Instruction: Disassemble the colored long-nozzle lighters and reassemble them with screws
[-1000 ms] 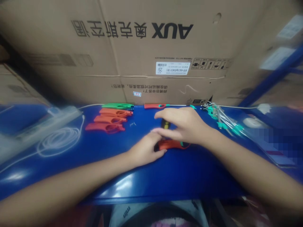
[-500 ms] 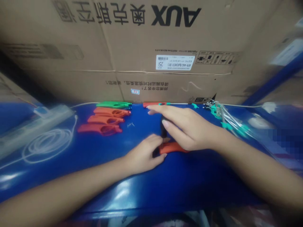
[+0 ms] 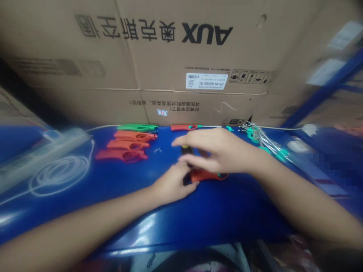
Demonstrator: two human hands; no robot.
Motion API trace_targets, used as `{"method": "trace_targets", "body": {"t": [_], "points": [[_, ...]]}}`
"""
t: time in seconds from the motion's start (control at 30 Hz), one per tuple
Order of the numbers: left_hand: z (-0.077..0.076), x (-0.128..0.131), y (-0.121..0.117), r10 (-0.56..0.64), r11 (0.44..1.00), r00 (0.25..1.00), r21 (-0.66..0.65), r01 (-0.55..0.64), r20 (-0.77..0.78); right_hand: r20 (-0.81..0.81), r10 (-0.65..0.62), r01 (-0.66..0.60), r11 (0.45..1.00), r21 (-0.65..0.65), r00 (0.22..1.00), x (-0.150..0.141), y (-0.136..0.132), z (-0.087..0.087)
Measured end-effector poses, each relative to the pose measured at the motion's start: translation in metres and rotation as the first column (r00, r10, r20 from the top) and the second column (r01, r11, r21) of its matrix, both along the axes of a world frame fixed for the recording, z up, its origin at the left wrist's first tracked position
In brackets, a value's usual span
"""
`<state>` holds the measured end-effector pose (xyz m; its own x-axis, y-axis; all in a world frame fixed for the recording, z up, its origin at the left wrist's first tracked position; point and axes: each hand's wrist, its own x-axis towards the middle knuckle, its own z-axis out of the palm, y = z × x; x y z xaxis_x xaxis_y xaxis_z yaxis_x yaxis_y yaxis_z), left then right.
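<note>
My left hand [image 3: 172, 185] is closed on the near end of an orange long-neck lighter body [image 3: 205, 175], keeping it flat against the blue tabletop. Above it, my right hand [image 3: 215, 149] has its thumb and fingers around a screwdriver with a black and yellow handle [image 3: 186, 149]. The screwdriver stands roughly upright over the lighter; its tip is hidden by my hands. A bit of green shows at the lighter's trigger opening. To the left lie several orange lighter bodies [image 3: 127, 145] and green ones [image 3: 134, 127] in a stack of rows.
An orange lighter with a metal tube [image 3: 183, 127] lies against the large cardboard box [image 3: 159, 68]. Metal tubes with green parts [image 3: 265, 139] are piled at the right. A coiled white cable [image 3: 61, 173] and a power strip [image 3: 65, 145] lie left. Small pin-like bits [image 3: 157, 150] are on the table.
My right hand has shifted slightly left and turned around the screwdriver handle, baring its yellow top and more of the lighter. My left hand stays in place. The view has tilted slightly.
</note>
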<state>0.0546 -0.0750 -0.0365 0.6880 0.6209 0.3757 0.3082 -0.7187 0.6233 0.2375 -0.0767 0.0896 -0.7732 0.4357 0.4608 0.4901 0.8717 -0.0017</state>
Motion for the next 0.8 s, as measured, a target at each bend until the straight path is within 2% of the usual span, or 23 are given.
{"method": "trace_targets", "body": {"t": [0.1, 0.17, 0.3, 0.43, 0.5, 0.67, 0.8], "points": [[-0.002, 0.0, -0.001, 0.047, 0.999, 0.999, -0.016, -0.047, -0.008, 0.032, 0.0, -0.008, 0.969, 0.246, 1.0, -0.001, 0.001, -0.001], [-0.002, 0.001, -0.001, 0.037, 0.999, 0.999, -0.027, -0.037, 0.016, 0.005, 0.015, -0.016, 0.947, 0.321, 1.0, -0.001, 0.0, -0.005], [0.0, 0.001, -0.001, 0.017, 0.999, 0.999, -0.036, -0.015, 0.042, -0.049, 0.092, -0.082, 0.98, 0.181, 0.995, -0.001, -0.001, -0.01], [0.003, 0.001, -0.001, 0.045, 0.999, 0.999, -0.022, -0.045, 0.006, 0.007, 0.085, -0.084, 0.97, 0.226, 0.996, 0.004, 0.001, -0.007], [0.003, 0.002, -0.001, 0.039, 0.999, 0.999, -0.03, -0.039, 0.009, 0.021, 0.067, -0.07, 0.976, 0.207, 0.998, 0.008, 0.0, -0.003], [0.0, 0.001, 0.001, 0.012, 0.999, 1.0, -0.052, -0.012, 0.008, 0.022, 0.1, -0.099, 0.994, -0.047, 0.995, 0.019, -0.004, 0.009], [0.0, 0.001, 0.001, 0.032, 0.999, 0.999, -0.006, -0.033, -0.036, 0.05, 0.028, -0.03, 0.999, 0.04, 0.998, 0.026, -0.001, 0.01]]}}
